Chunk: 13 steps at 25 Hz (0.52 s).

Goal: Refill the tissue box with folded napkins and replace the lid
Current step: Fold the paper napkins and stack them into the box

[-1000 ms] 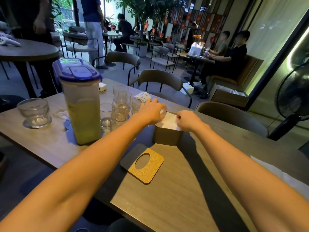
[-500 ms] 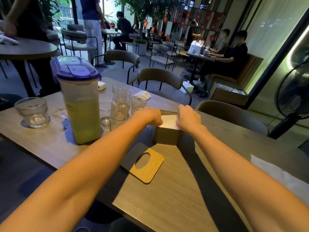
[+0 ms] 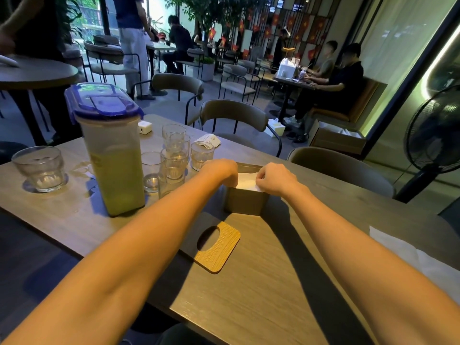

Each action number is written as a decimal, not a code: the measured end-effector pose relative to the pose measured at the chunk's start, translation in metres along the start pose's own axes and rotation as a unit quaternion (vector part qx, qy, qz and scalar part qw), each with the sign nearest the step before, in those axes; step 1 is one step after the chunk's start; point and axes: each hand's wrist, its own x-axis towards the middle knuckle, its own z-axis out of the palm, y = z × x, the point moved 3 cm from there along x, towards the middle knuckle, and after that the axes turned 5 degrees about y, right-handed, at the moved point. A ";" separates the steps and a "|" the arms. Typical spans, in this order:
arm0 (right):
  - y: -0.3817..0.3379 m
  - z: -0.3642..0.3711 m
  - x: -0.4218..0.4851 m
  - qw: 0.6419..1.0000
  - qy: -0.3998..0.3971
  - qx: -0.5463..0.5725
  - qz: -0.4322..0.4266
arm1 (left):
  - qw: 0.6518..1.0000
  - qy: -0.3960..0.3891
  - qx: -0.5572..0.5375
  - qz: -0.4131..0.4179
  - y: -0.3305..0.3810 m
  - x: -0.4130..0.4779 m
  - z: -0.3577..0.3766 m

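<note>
your right hand (image 3: 276,179) pinching napkins (image 3: 245,181) inside tissue box (image 3: 245,201), left hand (image 3: 220,170) curled there too, can't tell grip; lid (image 3: 221,252) flat just nearside of box, your left closer

1. No word, brand or number is showing clearly enough to read.
2. The white paper slip (image 3: 208,141) is carrying dark print, too small to make out.
3. Red flags (image 3: 308,22) in the background are showing yellow stars, without lettering.

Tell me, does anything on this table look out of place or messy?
The lid lies flat on the table in front of the open box, not on it. A corner of the napkins pokes over the box's near rim under the right hand.
</note>
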 end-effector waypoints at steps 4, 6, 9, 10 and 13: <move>0.001 0.000 -0.003 0.999 -0.021 0.022 0.013 | 0.998 0.001 -0.060 -0.014 -0.006 0.002 -0.002; 0.003 0.001 -0.006 0.998 -0.049 0.031 0.025 | 0.997 0.014 -0.076 -0.021 -0.005 0.002 0.001; -0.001 -0.005 -0.012 0.998 -0.033 0.055 0.020 | 0.994 0.059 -0.086 -0.017 -0.002 0.001 0.005; -0.002 -0.010 -0.014 0.997 -0.017 0.074 0.019 | 0.993 0.078 -0.089 -0.013 -0.002 0.000 0.003; 0.001 -0.031 -0.028 0.991 0.049 0.125 0.013 | 0.983 0.158 -0.092 0.004 -0.001 -0.014 -0.014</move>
